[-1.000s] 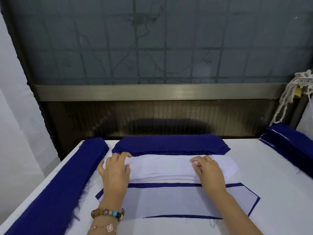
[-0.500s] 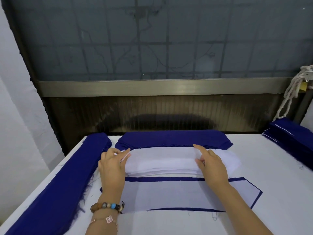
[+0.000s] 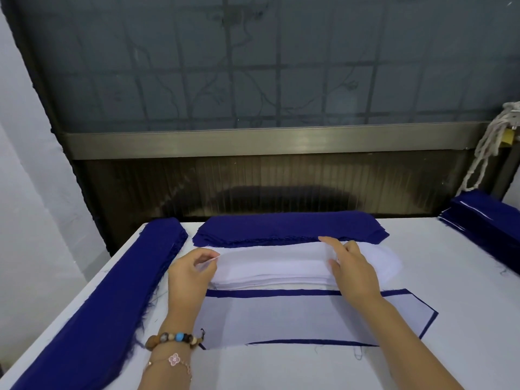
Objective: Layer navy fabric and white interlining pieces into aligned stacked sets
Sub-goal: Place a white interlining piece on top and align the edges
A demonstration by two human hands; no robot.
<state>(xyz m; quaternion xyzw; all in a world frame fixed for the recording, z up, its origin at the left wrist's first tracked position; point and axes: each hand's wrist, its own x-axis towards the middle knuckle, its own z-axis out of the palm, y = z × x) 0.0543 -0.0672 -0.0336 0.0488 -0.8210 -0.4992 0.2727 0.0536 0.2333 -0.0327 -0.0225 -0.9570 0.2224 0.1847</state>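
Observation:
A pile of white interlining pieces (image 3: pixel 270 273) lies across the middle of the white table (image 3: pixel 281 370). My left hand (image 3: pixel 191 274) pinches the left end of the top white piece (image 3: pixel 267 256) and holds it slightly raised. My right hand (image 3: pixel 351 268) grips the same piece nearer its right end. Behind the pile sits a stack of navy fabric pieces (image 3: pixel 289 228). In front of it lies a layered set (image 3: pixel 309 319): a navy piece with white interlining on top, navy edges showing all round.
A long navy fabric stack (image 3: pixel 98 305) runs along the table's left edge. Another navy stack (image 3: pixel 489 220) sits at the right rear corner. A dark window frame and a knotted white rope (image 3: pixel 489 147) stand behind the table.
Both hands went from resting flat on the white pile to pinching its top piece and lifting its ends; the right hand shifted toward the back edge.

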